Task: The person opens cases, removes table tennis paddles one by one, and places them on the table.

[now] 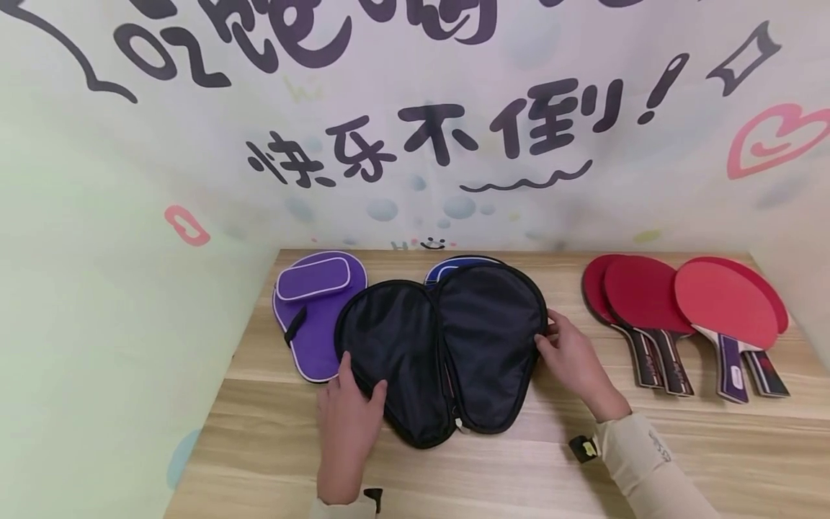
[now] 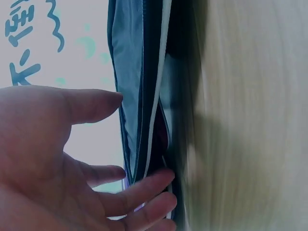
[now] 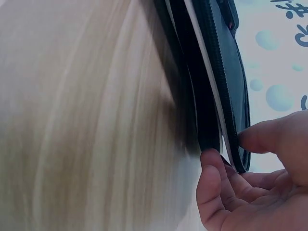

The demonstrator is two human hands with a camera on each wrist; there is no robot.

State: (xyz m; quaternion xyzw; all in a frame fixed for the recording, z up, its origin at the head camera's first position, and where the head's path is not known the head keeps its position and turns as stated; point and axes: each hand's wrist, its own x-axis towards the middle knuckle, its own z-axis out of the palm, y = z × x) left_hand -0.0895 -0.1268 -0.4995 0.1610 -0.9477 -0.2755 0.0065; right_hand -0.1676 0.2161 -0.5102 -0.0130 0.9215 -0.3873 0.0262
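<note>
Two black case halves (image 1: 395, 346), narrow ends (image 1: 424, 431) nearward.

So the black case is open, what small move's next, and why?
Perhaps move the right hand from the black case toward a red paddle: the case lies spread open, and the paddles are on that hand's side.

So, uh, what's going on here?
A person is handling a dark case that's opened out, its two halves side by side. The right hand pinches its right edge, while the left hand touches the left edge. A purple case lies to the left, a blue case peeks out behind, and four red paddles lie off to the right.
</note>
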